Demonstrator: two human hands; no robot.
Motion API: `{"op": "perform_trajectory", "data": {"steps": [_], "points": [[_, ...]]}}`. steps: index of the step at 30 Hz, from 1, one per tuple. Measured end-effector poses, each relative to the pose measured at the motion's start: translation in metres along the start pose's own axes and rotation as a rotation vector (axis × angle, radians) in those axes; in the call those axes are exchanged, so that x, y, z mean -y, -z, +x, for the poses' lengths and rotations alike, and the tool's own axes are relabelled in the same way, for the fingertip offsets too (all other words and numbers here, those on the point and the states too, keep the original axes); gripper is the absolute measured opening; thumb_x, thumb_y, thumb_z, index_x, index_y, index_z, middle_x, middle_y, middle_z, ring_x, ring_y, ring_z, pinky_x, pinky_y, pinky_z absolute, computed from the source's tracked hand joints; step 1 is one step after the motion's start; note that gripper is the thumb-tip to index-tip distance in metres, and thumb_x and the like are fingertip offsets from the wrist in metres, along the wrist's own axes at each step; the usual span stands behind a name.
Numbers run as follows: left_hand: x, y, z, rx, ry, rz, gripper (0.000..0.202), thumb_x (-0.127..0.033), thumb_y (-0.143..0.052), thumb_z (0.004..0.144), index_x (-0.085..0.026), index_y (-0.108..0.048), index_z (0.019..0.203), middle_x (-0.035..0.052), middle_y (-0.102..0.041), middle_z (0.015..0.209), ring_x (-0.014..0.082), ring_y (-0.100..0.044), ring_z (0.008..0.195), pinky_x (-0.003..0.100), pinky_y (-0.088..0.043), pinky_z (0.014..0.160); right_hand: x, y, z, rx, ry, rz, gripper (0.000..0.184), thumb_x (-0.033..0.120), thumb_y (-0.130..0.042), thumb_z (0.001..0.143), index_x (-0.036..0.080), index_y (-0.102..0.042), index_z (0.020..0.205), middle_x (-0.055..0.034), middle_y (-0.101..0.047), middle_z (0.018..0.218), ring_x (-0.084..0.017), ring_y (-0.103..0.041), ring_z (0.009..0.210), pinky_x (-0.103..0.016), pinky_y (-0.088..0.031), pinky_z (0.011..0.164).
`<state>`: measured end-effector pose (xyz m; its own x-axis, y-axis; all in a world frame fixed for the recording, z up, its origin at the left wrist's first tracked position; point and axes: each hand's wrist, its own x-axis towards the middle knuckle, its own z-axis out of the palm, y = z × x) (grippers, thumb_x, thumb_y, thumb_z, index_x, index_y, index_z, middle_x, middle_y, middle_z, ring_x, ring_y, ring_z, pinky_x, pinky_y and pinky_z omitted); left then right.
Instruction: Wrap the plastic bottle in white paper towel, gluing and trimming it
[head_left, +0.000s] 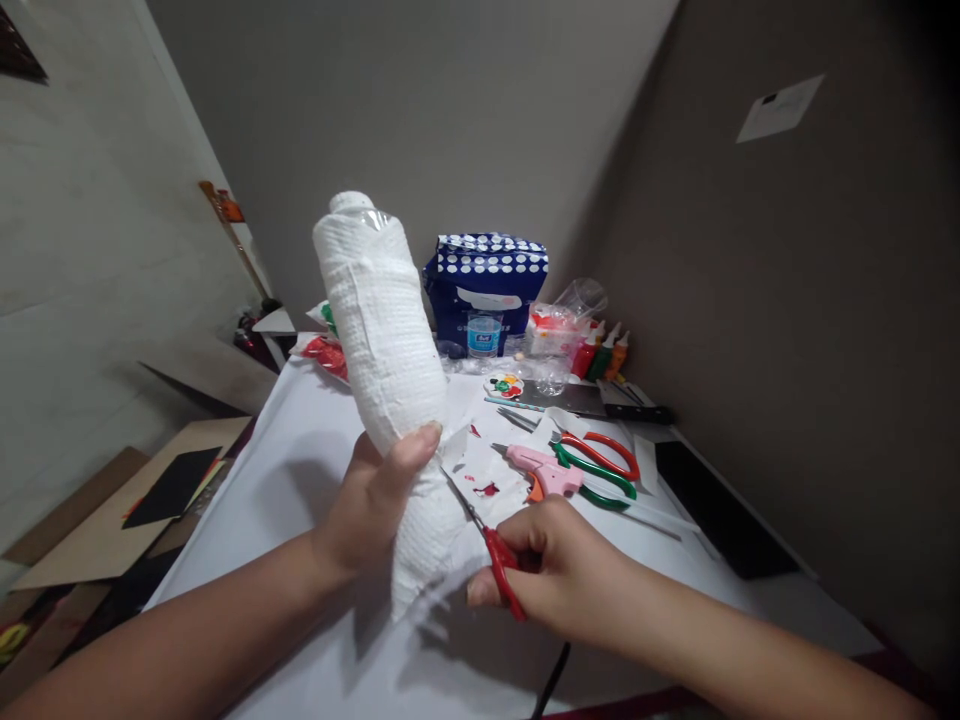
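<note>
My left hand [375,495] grips a bottle [386,330] wrapped in white, crinkled cloth or paper, holding it tilted above the table. Its white cap [351,202] points up, and a bit of clear plastic shows near the neck. Below my left thumb the white wrapping [427,545] hangs loose past the bottle. My right hand [547,565] is closed on small red-handled scissors [499,560], with fingers in the loops. The scissor blades reach the wrapping's right edge just beneath my left thumb; whether they are cutting through it I cannot tell.
On the white-covered table [300,580] lie a pink glue gun [544,468], scissors with red handles [607,450], a green-handled tool [600,478] and a knife [637,412]. Behind stand a blue bag [487,285] and paint bottles [600,355]. Cardboard [120,510] lies at left.
</note>
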<state>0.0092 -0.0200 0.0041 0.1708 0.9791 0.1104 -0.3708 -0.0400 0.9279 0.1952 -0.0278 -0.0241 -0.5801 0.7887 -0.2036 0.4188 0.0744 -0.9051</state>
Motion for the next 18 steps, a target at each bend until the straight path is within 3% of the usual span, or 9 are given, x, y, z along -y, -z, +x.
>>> {"op": "perform_trajectory", "data": {"steps": [5,12,18], "points": [[-0.001,-0.001,0.001,-0.065,0.001,0.036,0.060,-0.042,-0.061,0.084,-0.011,-0.056,0.134,0.0112,-0.075,0.104,0.0378,-0.069,0.093,0.045,-0.055,0.082,-0.003,-0.002,0.002,-0.023,0.001,0.002,0.052,0.054,-0.076,0.070,0.016,-0.046,0.050,0.0080,-0.032,0.047,-0.007,-0.029,0.050,-0.023,-0.024,0.046],[0.002,0.000,0.001,-0.074,-0.022,0.053,0.058,-0.041,-0.060,0.085,-0.012,-0.054,0.135,0.0106,-0.072,0.113,0.0370,-0.066,0.103,0.044,-0.052,0.090,0.006,0.000,0.000,0.009,0.006,0.048,0.049,0.048,-0.076,0.071,0.016,-0.047,0.049,0.0084,-0.033,0.047,-0.006,-0.026,0.049,-0.022,-0.020,0.044],[-0.003,-0.003,-0.001,-0.056,-0.049,0.082,0.057,-0.041,-0.061,0.085,-0.014,-0.054,0.134,0.0088,-0.075,0.106,0.0367,-0.067,0.102,0.044,-0.052,0.089,0.011,0.006,0.001,-0.016,0.009,0.129,0.047,0.040,-0.072,0.074,0.017,-0.041,0.047,0.0085,-0.031,0.046,-0.005,-0.026,0.048,-0.023,-0.019,0.045]]}}
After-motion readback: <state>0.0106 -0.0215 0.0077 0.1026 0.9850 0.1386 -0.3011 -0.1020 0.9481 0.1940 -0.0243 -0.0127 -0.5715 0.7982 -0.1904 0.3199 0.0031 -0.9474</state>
